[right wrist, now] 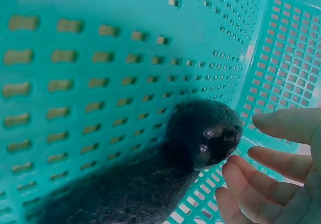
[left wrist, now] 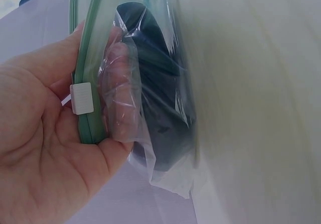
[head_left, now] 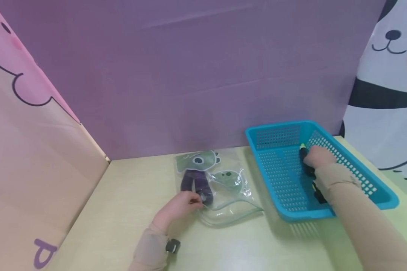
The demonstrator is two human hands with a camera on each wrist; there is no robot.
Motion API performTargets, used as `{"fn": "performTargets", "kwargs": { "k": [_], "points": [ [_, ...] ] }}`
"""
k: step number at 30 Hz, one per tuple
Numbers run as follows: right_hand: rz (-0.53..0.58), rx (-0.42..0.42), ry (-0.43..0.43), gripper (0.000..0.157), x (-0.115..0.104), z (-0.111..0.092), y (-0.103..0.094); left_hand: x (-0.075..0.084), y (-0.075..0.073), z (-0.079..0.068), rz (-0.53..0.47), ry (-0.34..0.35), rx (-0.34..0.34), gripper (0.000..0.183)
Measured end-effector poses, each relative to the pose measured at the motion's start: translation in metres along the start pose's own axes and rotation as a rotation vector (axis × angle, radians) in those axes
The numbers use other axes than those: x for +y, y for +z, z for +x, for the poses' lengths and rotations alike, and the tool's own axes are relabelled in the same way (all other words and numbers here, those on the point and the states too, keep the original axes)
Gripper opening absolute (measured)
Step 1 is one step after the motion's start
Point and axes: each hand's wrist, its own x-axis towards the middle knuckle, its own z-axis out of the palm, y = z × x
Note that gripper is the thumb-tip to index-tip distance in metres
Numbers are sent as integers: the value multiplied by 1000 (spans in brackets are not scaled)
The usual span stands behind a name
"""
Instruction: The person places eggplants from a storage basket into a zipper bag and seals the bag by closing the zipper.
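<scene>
In the head view, your left hand (head_left: 177, 207) is at the near edge of the clear bag (head_left: 228, 180), which lies on the desk (head_left: 122, 214) with dark purple pieces (head_left: 194, 180) inside and its mouth bowed apart. Your right hand (head_left: 320, 158) is down in the blue basket (head_left: 305, 215), over a long dark item (head_left: 303, 155). In the left wrist view, you pinch the bag beside its white slider (left wrist: 82, 98); if that pinch slackens, the limp mouth could fold shut, or the bag could tip and let a piece slip out. In the right wrist view, your thumb and fingers are spread beside the item's rounded end; you could close on its smooth tip alone, and it might roll against the basket wall.
</scene>
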Motion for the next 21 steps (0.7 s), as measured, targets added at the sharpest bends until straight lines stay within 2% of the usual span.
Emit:
{"fn": "performTargets", "kwargs": {
  "k": [5,14,21],
  "points": [
    [-14,-15,24,14,2,3,0,4,-2,0,9,-19,-5,8],
    [-24,-18,59,16,2,5,3,5,-1,-1,5,-5,-4,8],
    [-9,-35,46,16,3,4,2,4,-1,-1,7,2,-1,8]
  ]
}}
